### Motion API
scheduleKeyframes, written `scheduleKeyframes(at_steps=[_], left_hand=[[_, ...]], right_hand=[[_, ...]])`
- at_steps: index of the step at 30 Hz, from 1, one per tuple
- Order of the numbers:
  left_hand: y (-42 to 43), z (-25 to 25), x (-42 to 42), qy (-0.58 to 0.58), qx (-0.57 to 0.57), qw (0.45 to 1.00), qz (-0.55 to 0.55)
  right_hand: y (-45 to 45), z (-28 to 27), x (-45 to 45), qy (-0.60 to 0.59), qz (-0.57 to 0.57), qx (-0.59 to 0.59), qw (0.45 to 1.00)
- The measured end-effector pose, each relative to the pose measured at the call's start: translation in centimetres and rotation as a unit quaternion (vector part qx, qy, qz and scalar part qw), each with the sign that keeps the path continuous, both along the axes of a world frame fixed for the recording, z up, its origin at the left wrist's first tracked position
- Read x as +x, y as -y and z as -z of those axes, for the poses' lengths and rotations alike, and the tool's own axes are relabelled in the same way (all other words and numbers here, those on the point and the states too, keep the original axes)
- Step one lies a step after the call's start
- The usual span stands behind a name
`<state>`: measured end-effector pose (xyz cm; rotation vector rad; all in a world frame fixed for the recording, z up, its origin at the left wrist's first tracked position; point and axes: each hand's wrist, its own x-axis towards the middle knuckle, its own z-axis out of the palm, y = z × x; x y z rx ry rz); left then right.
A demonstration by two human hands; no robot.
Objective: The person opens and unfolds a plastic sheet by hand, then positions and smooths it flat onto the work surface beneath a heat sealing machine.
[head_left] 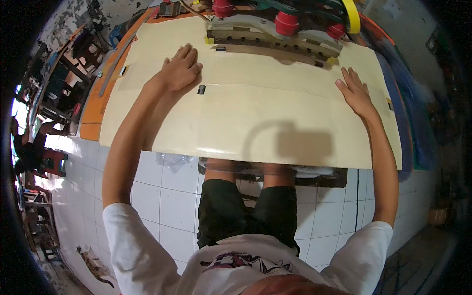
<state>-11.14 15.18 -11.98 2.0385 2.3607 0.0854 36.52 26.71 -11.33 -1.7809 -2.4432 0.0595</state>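
A large cream-coloured sheet (246,118) spreads in front of me, its near edge above my thighs. My left hand (182,69) lies on its left part with the fingers stretched forward. On the right part rests my right hand (355,91), fingers extended and thumb apart. Neither hand holds anything. Between and beyond them, a long dark metal bar (275,43) of a machine sits over the sheet, with red knob-like parts (286,23) above it. Small dark pieces are on the sheet, one of them a black tab (201,90) near my left hand.
Under the sheet shows an orange tabletop (92,115), with a metal ruler-like strip (113,69) along its left side. A yellow curved part (352,17) rises at the machine's right. Bluish clear plastic (405,113) hangs at the right edge. A cat (93,263) is on the tiled floor.
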Motion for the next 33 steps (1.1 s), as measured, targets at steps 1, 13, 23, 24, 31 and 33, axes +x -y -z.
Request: scheduleKeyframes(at_steps=[1, 13, 23, 24, 31, 33], left_hand=[[-0.1, 0.2, 0.1, -0.023, 0.020, 0.999, 0.039], [-0.2, 1.1, 0.4, 0.001, 0.109, 0.992, 0.070], [-0.9, 1.5, 0.0, 0.007, 0.120, 0.990, 0.074], [-0.9, 1.5, 0.0, 0.007, 0.122, 0.990, 0.073], [-0.9, 1.5, 0.0, 0.002, 0.118, 0.991, 0.064], [-0.9, 1.5, 0.1, 0.000, 0.109, 0.992, 0.060]], right_hand=[[0.0, 0.1, 0.1, 0.000, -0.002, -0.001, 1.000], [0.0, -0.1, -0.1, 0.008, -0.012, 0.014, 1.000], [0.2, -0.2, -0.5, 0.004, 0.019, 0.006, 1.000], [0.2, -0.2, -0.5, 0.002, 0.020, 0.005, 1.000], [0.3, -0.2, -0.1, 0.002, 0.019, 0.005, 1.000], [0.6, -0.3, -0.3, -0.004, 0.031, 0.003, 1.000]])
